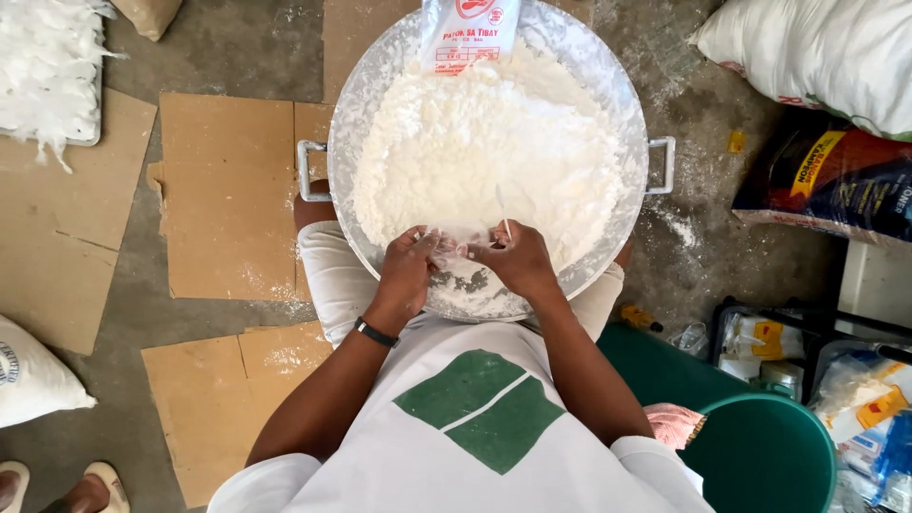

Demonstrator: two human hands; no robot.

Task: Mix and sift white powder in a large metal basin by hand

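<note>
A wide metal basin [627, 123] with two handles holds a heap of white powder [484, 152]. It rests between my knees. My left hand [408, 271] and my right hand [518, 258] meet over the basin's near edge, both pinching a small clear plastic bag [463, 245] that is hard to make out against the powder. A thin white spoon or stick [503, 211] pokes up beside my right hand. A clear printed bag of white powder [468, 33] leans on the basin's far rim. A black band circles my left wrist.
Flattened cardboard sheets [228, 190] cover the concrete floor at left. A tray of white shreds [47, 66] sits at top left. White sacks [817, 52] and a dark printed bag [826, 176] lie at right, near a green bucket [760, 451] and crates of packets [807, 351]. Someone's sandalled feet [66, 489] show bottom left.
</note>
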